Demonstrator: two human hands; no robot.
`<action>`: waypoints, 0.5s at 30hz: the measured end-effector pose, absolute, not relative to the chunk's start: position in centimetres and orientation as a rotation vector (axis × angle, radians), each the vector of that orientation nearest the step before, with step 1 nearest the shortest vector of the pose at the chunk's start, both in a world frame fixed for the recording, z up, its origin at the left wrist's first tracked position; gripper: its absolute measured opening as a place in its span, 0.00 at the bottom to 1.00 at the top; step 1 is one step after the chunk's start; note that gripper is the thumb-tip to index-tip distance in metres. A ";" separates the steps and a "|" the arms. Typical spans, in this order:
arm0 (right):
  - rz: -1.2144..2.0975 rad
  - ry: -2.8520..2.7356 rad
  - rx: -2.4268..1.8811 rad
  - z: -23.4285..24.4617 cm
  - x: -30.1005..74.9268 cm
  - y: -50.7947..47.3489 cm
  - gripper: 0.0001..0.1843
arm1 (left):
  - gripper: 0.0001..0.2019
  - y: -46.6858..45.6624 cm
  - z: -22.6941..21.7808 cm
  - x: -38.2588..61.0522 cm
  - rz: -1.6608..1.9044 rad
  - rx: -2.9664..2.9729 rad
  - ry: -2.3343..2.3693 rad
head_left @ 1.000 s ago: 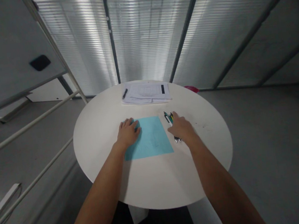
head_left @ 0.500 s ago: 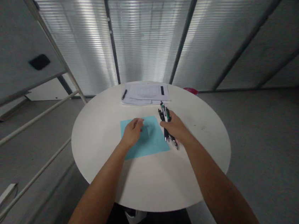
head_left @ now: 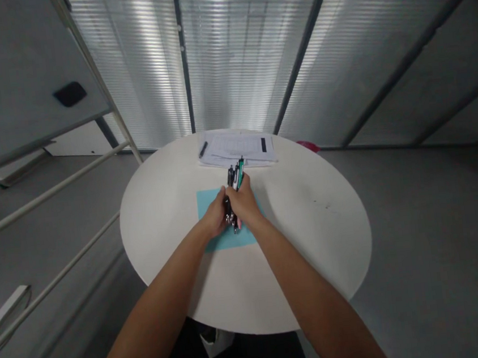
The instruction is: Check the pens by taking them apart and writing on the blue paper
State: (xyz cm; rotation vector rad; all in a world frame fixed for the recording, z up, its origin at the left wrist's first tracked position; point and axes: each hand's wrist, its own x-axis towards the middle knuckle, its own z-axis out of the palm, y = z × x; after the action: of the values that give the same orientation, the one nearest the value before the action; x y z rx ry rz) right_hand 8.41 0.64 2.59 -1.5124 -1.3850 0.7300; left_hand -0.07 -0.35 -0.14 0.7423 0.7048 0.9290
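Observation:
Both hands meet above the light blue sheet (head_left: 228, 240) on the round white table (head_left: 308, 234). My right hand (head_left: 244, 204) grips a bundle of several pens (head_left: 234, 178), their tips and clips sticking out above and below the fist. My left hand (head_left: 215, 217) presses against the bundle's left side, its fingers closed around the black barrels. The hands hide the middle of the sheet and most of the pens.
A stack of printed papers (head_left: 236, 148) lies at the table's far edge, with a black pen (head_left: 203, 149) on it. A pink object (head_left: 308, 146) shows beyond the far right rim. A whiteboard on a frame (head_left: 18, 71) stands at left, before slatted glass walls.
The pens have left the table and are now in my right hand, which has moved left over the sheet. My left hand has closed onto them.

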 end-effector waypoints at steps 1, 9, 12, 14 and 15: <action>0.678 -1.418 -1.566 2.3 8.1 0.6 0.30 | 0.31 -0.3 -0.1 -0.1 0.922 0.720 0.724; 0.335 -1.590 -1.736 1.2 7.6 -0.6 0.29 | 0.32 -0.6 0.3 -0.3 0.919 0.763 0.715; 0.362 -1.603 -1.699 1.1 7.7 -0.6 0.28 | 0.29 -0.5 0.2 -0.3 0.935 0.788 0.702; 0.411 -1.579 -1.659 0.8 7.8 -0.4 0.30 | 0.28 -0.6 0.3 -0.3 0.933 0.777 0.714; 0.443 -1.557 -1.635 0.7 7.9 -0.3 0.31 | 0.28 -0.6 0.4 -0.3 0.924 0.768 0.722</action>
State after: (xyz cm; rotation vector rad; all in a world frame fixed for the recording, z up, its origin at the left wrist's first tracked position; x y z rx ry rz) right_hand 7.91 -0.30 0.69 -1.6346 -1.5575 0.4432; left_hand -0.28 -0.61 0.35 0.7679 0.7217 0.9236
